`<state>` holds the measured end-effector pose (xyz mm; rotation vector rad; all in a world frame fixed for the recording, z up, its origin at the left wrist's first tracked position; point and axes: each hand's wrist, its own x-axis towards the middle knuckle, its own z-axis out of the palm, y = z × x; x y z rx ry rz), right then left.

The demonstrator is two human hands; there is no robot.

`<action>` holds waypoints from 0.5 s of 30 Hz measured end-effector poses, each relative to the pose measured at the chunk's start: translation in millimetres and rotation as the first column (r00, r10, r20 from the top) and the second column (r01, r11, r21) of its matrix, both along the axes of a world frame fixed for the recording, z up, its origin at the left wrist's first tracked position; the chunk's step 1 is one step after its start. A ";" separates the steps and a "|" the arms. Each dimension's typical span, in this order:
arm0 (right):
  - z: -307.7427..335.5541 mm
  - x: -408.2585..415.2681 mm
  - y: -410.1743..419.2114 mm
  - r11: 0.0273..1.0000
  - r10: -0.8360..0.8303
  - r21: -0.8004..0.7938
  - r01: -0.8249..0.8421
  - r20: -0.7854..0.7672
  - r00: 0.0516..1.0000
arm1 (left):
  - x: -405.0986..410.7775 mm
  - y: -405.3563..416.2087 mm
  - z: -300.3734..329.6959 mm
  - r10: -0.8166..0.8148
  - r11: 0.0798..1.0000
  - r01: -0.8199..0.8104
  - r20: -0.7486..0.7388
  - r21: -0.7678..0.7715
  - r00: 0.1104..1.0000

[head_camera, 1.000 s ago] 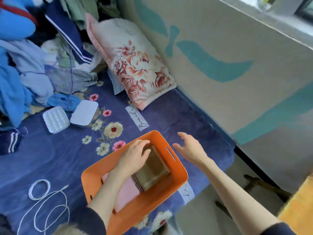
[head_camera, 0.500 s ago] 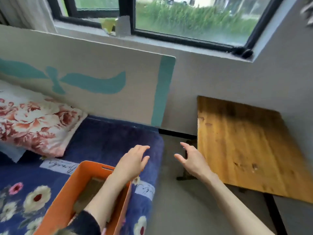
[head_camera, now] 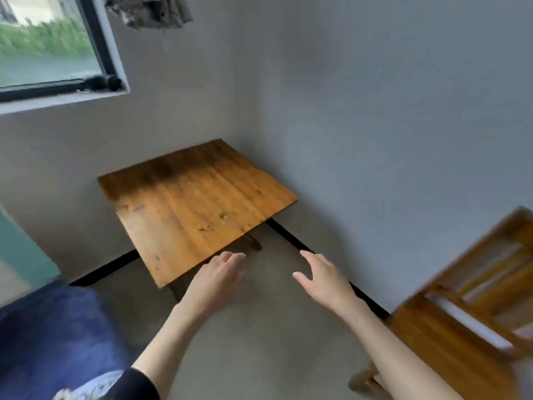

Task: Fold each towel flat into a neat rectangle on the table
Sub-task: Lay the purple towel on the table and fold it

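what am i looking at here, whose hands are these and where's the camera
The camera sits on a person's head, looking forward and down, so you see their own arms reaching out. The left hand and right hand are both bare, with relaxed fingers, and hold nothing. Ahead stands a small wooden table in the room's corner; no towel shows on it. At the right edge is a blurred wooden chair, at lower left a blue bed cover, and at upper left a window.

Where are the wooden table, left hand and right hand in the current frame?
wooden table (head_camera: 190, 203): head view, middle of the bare plank top.
left hand (head_camera: 215, 280): head view, back of the hand, fingers relaxed, holding nothing.
right hand (head_camera: 323, 277): head view, back of the hand, fingers extended, holding nothing.
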<state>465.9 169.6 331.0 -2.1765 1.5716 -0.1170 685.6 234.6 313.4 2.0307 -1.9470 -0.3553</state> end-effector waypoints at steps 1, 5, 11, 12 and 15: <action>-0.2 -30.1 3.3 0.999 -0.051 -0.003 0.051 -0.009 0.999 | -26.1 -7.9 -0.6 -0.054 0.999 0.054 0.012 -0.005 0.998; -1.0 -145.6 28.6 0.968 -0.252 -0.022 0.251 -0.069 0.965 | -133.0 -33.1 -1.7 -0.245 0.969 0.245 0.051 -0.010 0.968; -4.0 -281.4 79.3 0.839 -0.543 -0.074 0.538 -0.112 0.832 | -274.7 -63.1 -4.2 -0.547 0.834 0.551 0.089 -0.026 0.833; -5.5 -299.8 88.1 0.806 -0.592 -0.075 0.588 -0.117 0.797 | -296.5 -67.6 -5.0 -0.591 0.803 0.596 0.096 -0.028 0.801; -12.3 -350.5 113.1 0.698 -0.715 -0.072 0.712 -0.128 0.687 | -360.1 -78.1 -9.3 -0.705 0.703 0.711 0.113 -0.023 0.700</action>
